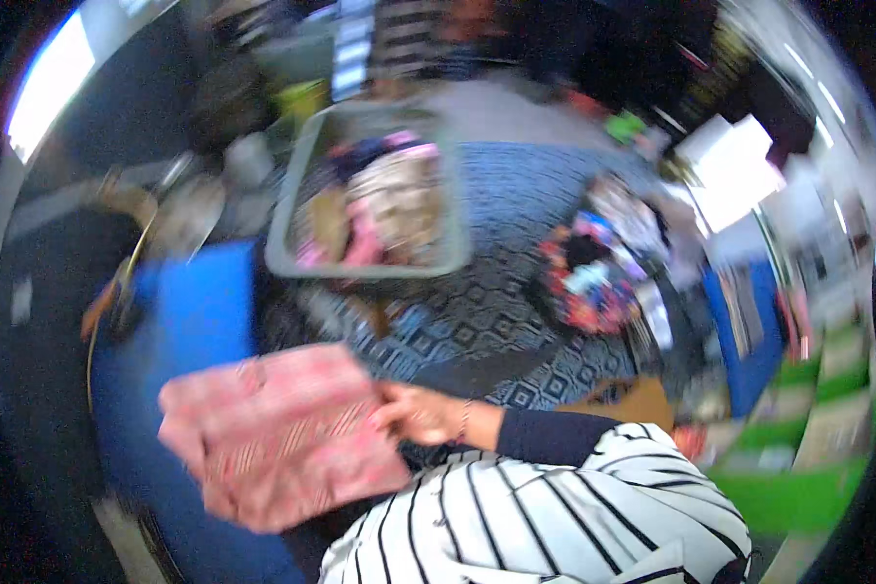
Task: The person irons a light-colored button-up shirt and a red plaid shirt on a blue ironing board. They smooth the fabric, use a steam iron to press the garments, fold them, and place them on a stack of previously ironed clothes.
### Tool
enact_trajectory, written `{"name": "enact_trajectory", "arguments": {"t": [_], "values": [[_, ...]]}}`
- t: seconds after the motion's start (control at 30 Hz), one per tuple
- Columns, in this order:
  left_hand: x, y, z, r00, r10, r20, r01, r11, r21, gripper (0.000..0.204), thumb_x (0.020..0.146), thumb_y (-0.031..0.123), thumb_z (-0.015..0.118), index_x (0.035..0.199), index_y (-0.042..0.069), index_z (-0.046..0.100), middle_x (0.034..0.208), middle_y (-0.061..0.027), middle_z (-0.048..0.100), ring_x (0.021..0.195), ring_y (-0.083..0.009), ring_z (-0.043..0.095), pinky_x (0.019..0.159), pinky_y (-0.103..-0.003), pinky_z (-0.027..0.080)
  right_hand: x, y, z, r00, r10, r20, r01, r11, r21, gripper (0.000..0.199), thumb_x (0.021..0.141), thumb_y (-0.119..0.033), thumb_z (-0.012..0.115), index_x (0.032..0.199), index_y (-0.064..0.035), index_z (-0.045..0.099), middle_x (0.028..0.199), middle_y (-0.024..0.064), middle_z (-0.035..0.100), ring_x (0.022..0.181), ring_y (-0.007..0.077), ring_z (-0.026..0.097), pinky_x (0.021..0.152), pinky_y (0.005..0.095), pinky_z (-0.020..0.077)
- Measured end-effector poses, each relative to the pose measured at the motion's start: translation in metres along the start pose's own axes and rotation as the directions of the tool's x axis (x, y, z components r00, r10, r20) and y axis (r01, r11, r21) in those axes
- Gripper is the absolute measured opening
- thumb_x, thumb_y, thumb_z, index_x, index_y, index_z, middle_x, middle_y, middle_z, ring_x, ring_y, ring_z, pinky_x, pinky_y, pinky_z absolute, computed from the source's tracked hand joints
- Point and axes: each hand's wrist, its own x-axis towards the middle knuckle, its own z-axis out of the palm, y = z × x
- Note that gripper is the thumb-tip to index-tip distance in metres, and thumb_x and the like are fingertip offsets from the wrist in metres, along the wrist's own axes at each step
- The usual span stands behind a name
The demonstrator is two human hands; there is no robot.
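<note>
My right hand (pixel 424 415) is closed on the near-right edge of a folded pink cloth (pixel 287 428) with a checked and striped pattern. The cloth is held out to the left, in front of a blue padded surface (pixel 204 297). A dark sleeve and a bracelet show at my right wrist. My left hand does not show; whether it is behind the cloth I cannot tell. Motion blurs much of the picture.
Ahead stands a pale green-grey laundry basket (pixel 282 234) with crumpled clothes (pixel 394 200) in it. A heap of mixed clothes (pixel 594 277) lies to the right on the blue patterned carpet (pixel 506 185). Far right are a blue panel (pixel 745 331) and green-and-white blurred stripes.
</note>
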Motion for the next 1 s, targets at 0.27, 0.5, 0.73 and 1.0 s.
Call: {"name": "enact_trajectory", "arguments": {"t": [0.27,0.5,0.73,1.0], "values": [[-0.059,-0.254,0.271,0.839,-0.337,0.428,0.144,0.895,0.422,0.058,0.093,0.045,0.045,0.138,0.008,0.043,0.133,-0.0162,0.051,0.115,-0.0283,0.053,0.094,-0.048,0.042,-0.195,-0.058,-0.155,0.902,-0.422,-0.092,0.419,0.805,0.42,0.066,0.078,-0.031,0.069,0.138,-0.0238,0.042,0.117,-0.0024,0.059,0.107,0.0139,0.055,0.088,0.0369,0.0466],[-0.17,-0.491,0.396,0.45,-0.729,0.515,0.38,0.679,0.629,0.06,0.093,0.048,0.045,0.138,0.009,0.043,0.13,-0.0158,0.053,0.111,-0.0286,0.056,0.09,-0.048,0.044,-0.394,-0.095,-0.241,0.418,-0.725,-0.547,0.9,0.413,0.141,0.075,0.076,-0.018,0.067,0.143,-0.0143,0.035,0.136,0.0026,0.049,0.125,0.0201,0.045,0.106,0.0404,0.0345],[-0.281,-0.697,0.446,0.055,-0.923,0.381,0.517,0.353,0.78,0.061,0.092,0.05,0.045,0.138,0.009,0.044,0.128,-0.0154,0.055,0.107,-0.0289,0.058,0.086,-0.048,0.047,-0.548,-0.11,-0.32,-0.183,-0.575,-0.797,0.961,0.068,-0.269,0.065,0.075,-0.002,0.06,0.137,-0.0144,0.042,0.128,0.0036,0.054,0.118,0.0197,0.051,0.1,0.0375,0.0417],[-0.446,-0.896,0.484,-0.339,-0.928,0.154,0.49,-0.035,0.871,0.063,0.092,0.053,0.044,0.138,0.01,0.044,0.125,-0.0149,0.058,0.102,-0.0293,0.06,0.082,-0.048,0.049,-0.714,-0.129,-0.377,-0.568,-0.315,-0.76,0.815,-0.087,-0.573,0.052,0.075,0.0,0.055,0.125,-0.0137,0.045,0.117,0.006,0.057,0.104,0.0205,0.058,0.09,0.0366,0.0486]]}}
